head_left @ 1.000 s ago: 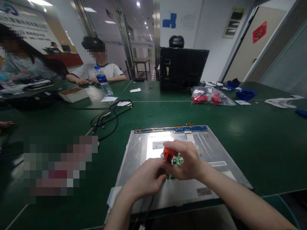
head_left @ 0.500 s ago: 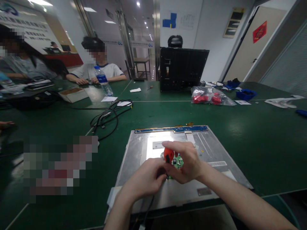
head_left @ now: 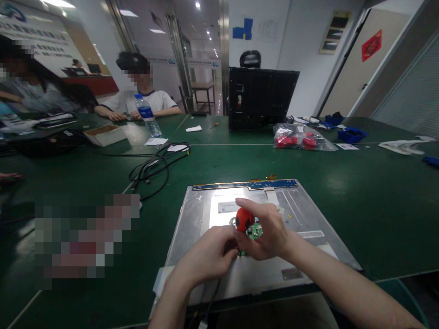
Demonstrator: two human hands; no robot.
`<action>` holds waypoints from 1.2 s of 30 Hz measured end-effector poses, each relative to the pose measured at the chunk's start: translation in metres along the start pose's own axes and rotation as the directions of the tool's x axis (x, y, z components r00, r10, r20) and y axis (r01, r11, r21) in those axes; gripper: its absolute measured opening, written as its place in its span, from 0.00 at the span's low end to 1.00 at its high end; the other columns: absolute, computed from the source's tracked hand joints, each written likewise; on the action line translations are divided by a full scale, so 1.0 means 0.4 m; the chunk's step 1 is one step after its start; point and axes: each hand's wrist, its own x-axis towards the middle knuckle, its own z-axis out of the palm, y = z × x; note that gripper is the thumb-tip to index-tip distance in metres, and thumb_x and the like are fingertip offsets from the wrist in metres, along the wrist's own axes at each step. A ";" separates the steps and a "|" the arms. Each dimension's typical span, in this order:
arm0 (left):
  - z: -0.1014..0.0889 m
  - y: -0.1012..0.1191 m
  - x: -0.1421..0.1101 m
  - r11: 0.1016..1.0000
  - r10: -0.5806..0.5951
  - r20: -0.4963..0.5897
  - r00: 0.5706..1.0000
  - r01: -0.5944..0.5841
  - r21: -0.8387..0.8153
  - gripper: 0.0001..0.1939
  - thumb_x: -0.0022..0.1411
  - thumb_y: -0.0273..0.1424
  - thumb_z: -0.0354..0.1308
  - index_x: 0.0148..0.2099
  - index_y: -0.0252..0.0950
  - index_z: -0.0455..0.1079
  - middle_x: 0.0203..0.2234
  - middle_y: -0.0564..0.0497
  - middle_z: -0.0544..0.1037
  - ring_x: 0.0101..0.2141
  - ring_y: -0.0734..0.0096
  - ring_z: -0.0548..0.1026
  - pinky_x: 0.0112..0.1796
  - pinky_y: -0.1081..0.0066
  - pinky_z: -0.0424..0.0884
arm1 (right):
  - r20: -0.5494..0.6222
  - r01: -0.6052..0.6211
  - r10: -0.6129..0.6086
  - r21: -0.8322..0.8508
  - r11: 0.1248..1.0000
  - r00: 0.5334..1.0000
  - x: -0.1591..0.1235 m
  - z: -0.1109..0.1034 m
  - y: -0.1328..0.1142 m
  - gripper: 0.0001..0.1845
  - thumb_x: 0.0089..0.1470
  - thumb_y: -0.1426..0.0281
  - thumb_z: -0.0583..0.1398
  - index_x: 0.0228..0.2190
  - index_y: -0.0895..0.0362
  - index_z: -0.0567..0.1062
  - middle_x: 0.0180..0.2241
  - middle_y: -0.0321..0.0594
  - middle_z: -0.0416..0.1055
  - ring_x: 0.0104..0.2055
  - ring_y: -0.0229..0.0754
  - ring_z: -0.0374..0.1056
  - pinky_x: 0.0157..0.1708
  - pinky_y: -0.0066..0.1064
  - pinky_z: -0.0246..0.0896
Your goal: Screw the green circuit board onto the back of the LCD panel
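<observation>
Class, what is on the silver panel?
On the silver panel: a green circuit board and, along the far edge, a blue strip. The left hand, right hand and red handle hide part of the board.

Green smooth counter: slightly shiny
Near side: flat rectangular silver metal panel
Left: tangled black cables, clear plastic blue-labelled bottle
Far side: upright black rectangular device, transparent plastic bag of red pieces

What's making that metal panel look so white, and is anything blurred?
Head view: glare, probably overhead light, whitens part of the metal panel; same view, the person at far left looks smeared; same view, coarse squares cover part of the green table.
</observation>
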 end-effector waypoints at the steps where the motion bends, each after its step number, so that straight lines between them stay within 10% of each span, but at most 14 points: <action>1: -0.001 0.001 0.001 1.000 0.002 0.005 1.000 -0.002 0.002 0.08 0.53 0.20 0.53 0.33 0.35 0.70 0.28 0.52 0.74 0.31 0.67 0.71 0.32 0.70 0.64 | -0.005 0.001 -0.001 0.010 1.000 1.000 -0.001 0.000 0.001 0.31 0.57 0.72 0.55 0.61 0.59 0.59 0.27 0.34 0.71 0.22 0.37 0.65 0.21 0.28 0.64; 36: 0.010 -0.011 0.001 0.998 -0.029 0.000 1.000 0.029 0.052 0.05 0.55 0.22 0.54 0.34 0.35 0.69 0.29 0.50 0.76 0.30 0.65 0.73 0.30 0.70 0.64 | -0.035 -0.059 0.054 -0.147 0.987 0.998 0.004 -0.007 -0.011 0.23 0.62 0.68 0.59 0.58 0.53 0.68 0.39 0.40 0.63 0.33 0.38 0.67 0.25 0.28 0.70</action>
